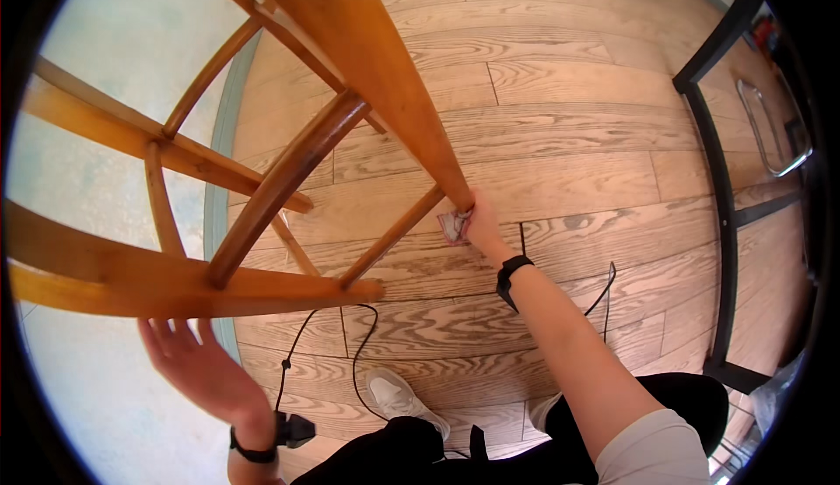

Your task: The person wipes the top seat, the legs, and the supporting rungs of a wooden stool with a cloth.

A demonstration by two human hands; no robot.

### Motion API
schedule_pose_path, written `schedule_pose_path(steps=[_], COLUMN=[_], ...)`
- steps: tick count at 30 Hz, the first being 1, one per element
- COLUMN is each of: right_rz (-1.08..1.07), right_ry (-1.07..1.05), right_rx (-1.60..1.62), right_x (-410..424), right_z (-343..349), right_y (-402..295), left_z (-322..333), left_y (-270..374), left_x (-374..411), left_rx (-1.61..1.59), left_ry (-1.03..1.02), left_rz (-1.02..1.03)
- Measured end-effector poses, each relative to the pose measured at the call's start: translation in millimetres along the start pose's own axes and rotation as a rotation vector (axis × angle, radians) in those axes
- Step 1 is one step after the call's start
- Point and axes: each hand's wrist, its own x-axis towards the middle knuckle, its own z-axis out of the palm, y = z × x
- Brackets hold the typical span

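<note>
A varnished wooden chair or stool with round rungs is tipped, its legs pointing down and right over the floor. My right hand is at the lower end of the nearest right-hand leg, with a crumpled pale cloth with a reddish edge in it. The fingers are partly hidden behind the leg end. On the left, my left hand supports the underside of the lower wooden side, fingers spread and their tips hidden behind the wood. Both wrists wear black bands.
Wood-look planks cover the floor. A black metal frame stands at the right, near a bent chrome tube. A thin black cable loops by my white shoe. A pale wall borders the left side.
</note>
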Motion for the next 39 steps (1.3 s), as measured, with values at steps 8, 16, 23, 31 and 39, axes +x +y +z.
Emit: schedule_pose_path(steps=[8, 16, 23, 31, 39], right_rz=[-0.148, -0.027, 0.061, -0.089, -0.651], right_ry=[0.087, 0.116, 0.178, -0.009, -0.238], right_rx=[-0.275, 0.042, 0.092, 1.309, 1.100], right_x=[-31, -89, -133, -1, 84], right_z=[5, 62, 93, -32, -34], right_y=[-30, -17, -5, -182, -471], left_z=[51, 15, -11, 22, 63], left_y=[-43, -155, -191, -33, -18], left_x=[11, 80, 139, 102, 123], left_rx=[0.257, -0.026, -0.009, 0.246, -0.239], left_ry=[0.298, 0.311, 0.350, 0.096, 0.198], left_rz=[0.218, 0.279, 0.164, 0.471, -0.057])
